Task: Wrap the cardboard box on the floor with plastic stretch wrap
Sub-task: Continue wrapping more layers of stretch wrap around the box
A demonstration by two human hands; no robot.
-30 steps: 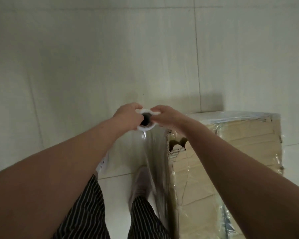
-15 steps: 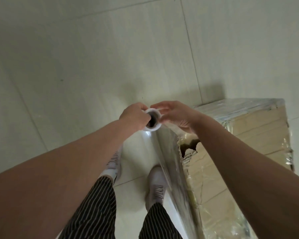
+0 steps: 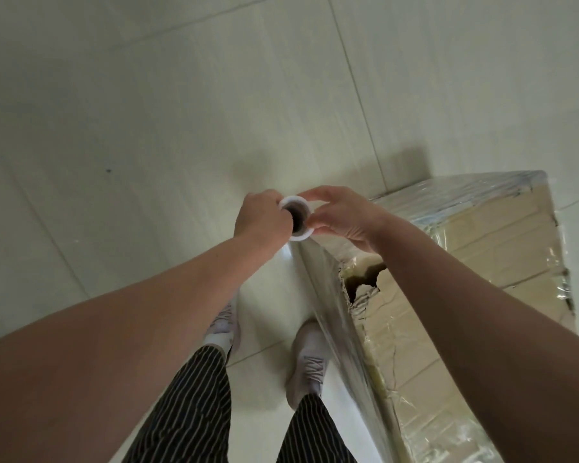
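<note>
Head view: left hand (image 3: 261, 218) and right hand (image 3: 345, 217) grip the top of the stretch wrap roll (image 3: 298, 215); film (image 3: 335, 295) partly covers the cardboard box (image 3: 482, 248), so more passes likely remain.

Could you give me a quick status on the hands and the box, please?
Left hand and right hand both grip the roll, upright. Film runs down the box edge; partly wrapped, corner torn. Nothing seen in the way.
</note>
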